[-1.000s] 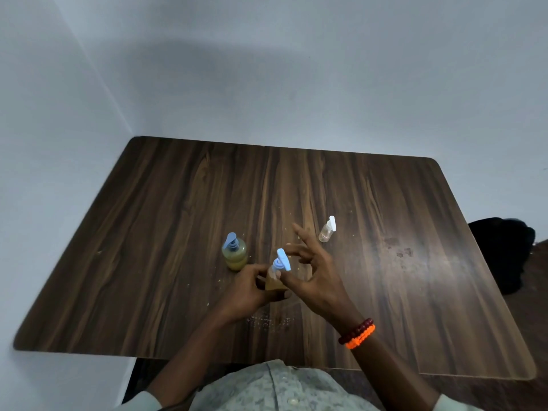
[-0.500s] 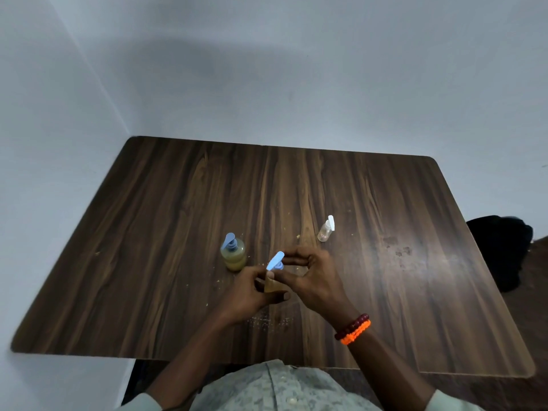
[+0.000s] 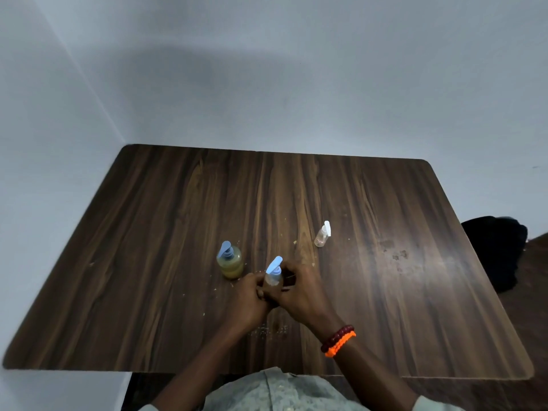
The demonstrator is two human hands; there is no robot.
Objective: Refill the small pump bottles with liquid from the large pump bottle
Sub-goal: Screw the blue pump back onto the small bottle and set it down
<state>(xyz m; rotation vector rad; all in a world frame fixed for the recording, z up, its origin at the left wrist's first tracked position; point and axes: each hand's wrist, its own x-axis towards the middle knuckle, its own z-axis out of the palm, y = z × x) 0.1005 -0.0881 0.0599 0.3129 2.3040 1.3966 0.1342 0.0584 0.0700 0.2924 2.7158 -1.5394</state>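
A small pump bottle with a light blue pump head (image 3: 273, 272) stands near the middle of the dark wooden table (image 3: 148, 232). My left hand (image 3: 247, 302) grips its body from the left. My right hand (image 3: 299, 290) curls round its upper part just under the pump head. Most of the bottle body is hidden by my fingers. To the left stands the large pump bottle (image 3: 229, 261), round, with yellowish liquid and a blue pump. A second small bottle (image 3: 322, 235), clear with a white pump, stands further back on the right, apart from both hands.
Crumbs and small specks lie on the table around the bottles, and a stain marks the right side (image 3: 396, 253). The table sits in a corner of pale walls. A black object (image 3: 498, 250) lies beyond the right edge. Red and orange bracelets (image 3: 338, 341) circle my right wrist.
My right hand's fingers, spread open a second ago, have closed round the top of the small blue-pump bottle. The pump head has turned. The left hand kept its hold.
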